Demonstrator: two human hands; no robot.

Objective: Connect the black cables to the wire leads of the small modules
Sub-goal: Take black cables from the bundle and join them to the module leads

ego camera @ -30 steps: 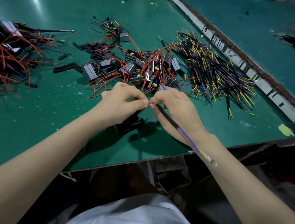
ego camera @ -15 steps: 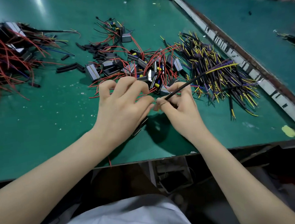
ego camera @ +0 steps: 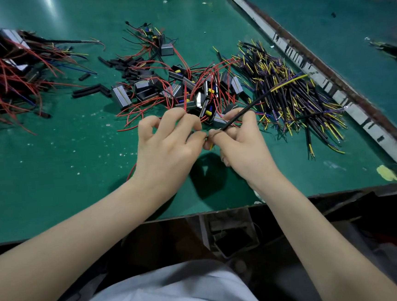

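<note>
Fingers point(ego camera: 211, 134) of both hands pinch together near the desk's point(ego camera: 49, 163) front edge.
Right hand point(ego camera: 242, 146) grips a black cable point(ego camera: 249, 106); left hand point(ego camera: 168, 148) pinches a thin wire lead point(ego camera: 206, 139).

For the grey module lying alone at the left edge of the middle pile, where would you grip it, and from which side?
Grip the grey module across its two long sides, coming from above and the left. Its body lies flat and exposed there, while red leads tangle on its right.
</note>
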